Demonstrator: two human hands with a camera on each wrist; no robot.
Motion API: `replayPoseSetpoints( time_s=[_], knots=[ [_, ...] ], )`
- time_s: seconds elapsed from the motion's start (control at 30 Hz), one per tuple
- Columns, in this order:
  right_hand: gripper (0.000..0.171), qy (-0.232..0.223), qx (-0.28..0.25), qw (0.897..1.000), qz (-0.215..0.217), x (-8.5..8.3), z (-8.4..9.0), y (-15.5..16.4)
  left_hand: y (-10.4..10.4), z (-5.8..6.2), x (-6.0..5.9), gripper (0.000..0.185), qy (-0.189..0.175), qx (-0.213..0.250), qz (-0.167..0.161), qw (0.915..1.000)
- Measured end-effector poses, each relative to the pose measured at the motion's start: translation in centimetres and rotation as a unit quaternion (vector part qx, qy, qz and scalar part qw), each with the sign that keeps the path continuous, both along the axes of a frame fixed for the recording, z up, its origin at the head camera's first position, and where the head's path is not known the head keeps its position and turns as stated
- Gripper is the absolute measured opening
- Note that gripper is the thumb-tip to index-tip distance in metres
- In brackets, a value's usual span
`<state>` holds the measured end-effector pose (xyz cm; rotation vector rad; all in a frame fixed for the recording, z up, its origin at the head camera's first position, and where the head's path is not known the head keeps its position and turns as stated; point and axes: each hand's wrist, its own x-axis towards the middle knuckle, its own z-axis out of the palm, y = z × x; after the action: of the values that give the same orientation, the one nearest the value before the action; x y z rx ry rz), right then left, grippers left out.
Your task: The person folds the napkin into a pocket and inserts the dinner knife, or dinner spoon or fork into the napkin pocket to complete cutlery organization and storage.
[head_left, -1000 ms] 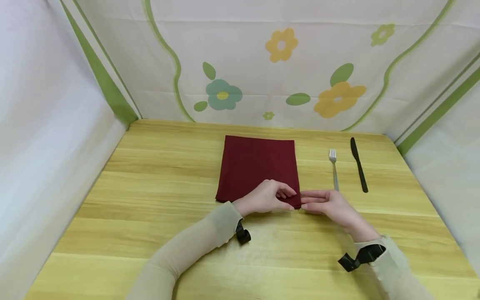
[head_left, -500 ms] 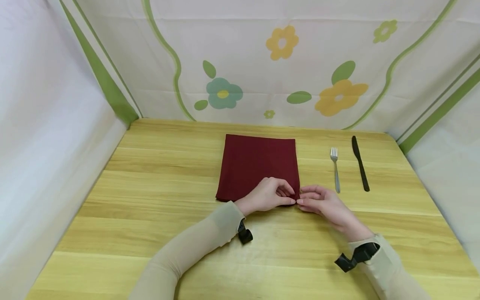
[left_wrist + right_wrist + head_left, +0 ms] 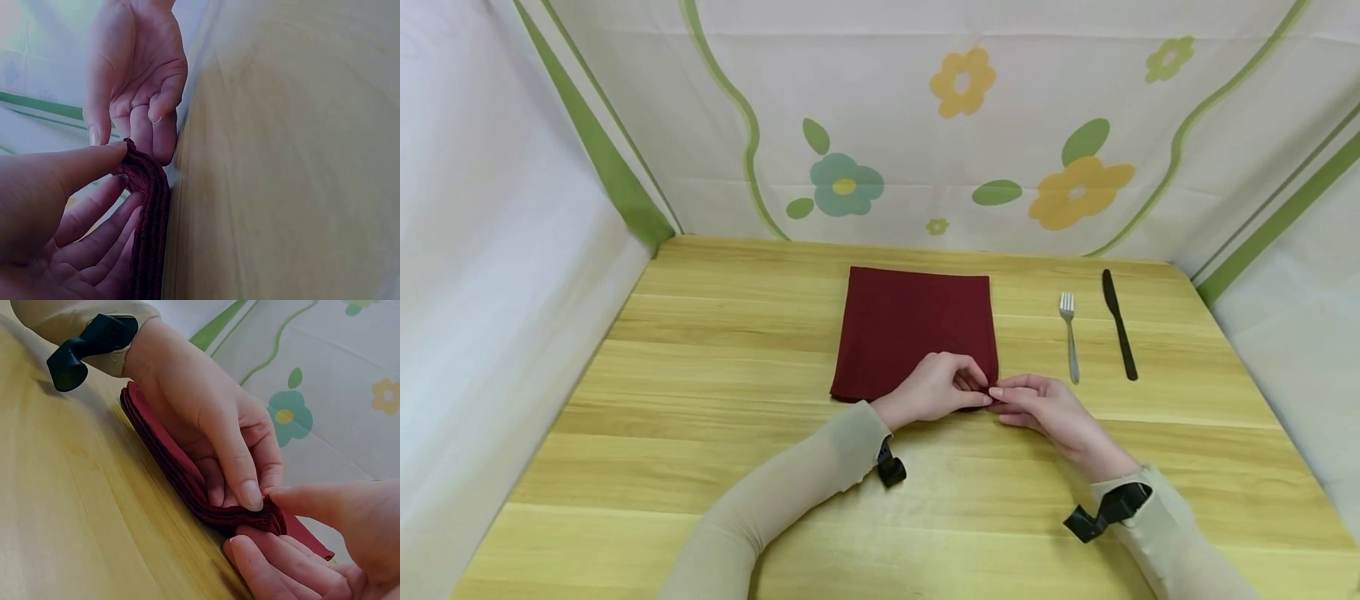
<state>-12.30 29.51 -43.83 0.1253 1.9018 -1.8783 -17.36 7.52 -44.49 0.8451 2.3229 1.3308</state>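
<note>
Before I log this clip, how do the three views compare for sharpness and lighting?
Head view: evenly lit and sharp, the fork and knife crisp. Left wrist view: dim and tinted, the table a soft blur, only the napkin edge fairly clear. Right wrist view: bright, with the left hand sharp and the near right hand slightly soft.

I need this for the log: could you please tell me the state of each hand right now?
Left hand: pinches the near right corner of the folded red napkin.
Right hand: thumb and fingers pinch the same corner.
</note>
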Motion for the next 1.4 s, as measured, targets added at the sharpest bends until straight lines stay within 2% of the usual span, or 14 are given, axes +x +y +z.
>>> replayPoseSetpoints(
  time_s=[0.13, 0.37, 0.6, 1.03, 1.4],
  knots=[
    [0.037, 0.011, -0.002, 1.0, 0.007, 0.0, 0.2, 0.1, -0.1, 0.0, 0.0, 0.013, 0.001, -0.005, 0.002, 1.0],
    [0.034, 0.02, 0.005, 1.0, 0.008, -0.1, 0.0, 0.4, -0.2, 0.2, -0.1, 0.007, 0.025, -0.022, 0.007, 0.9994],
    [0.034, 0.03, 0.009, 1.0, 0.005, -0.1, 0.2, 0.4, -0.9, 0.9, -0.4, 0.006, 0.017, -0.001, 0.022, 0.9996],
    [0.029, 0.033, 0.031, 0.999, -0.01, -0.4, -0.1, 0.6, -5.0, 2.9, -2.5, 0.01, 0.011, 0.03, 0.096, 0.9949],
    [0.033, 0.044, 0.042, 0.998, -0.006, -0.2, 0.4, 0.8, -8.8, 3.5, -4.9, 0.015, 0.028, 0.018, 0.165, 0.9858]
  ],
)
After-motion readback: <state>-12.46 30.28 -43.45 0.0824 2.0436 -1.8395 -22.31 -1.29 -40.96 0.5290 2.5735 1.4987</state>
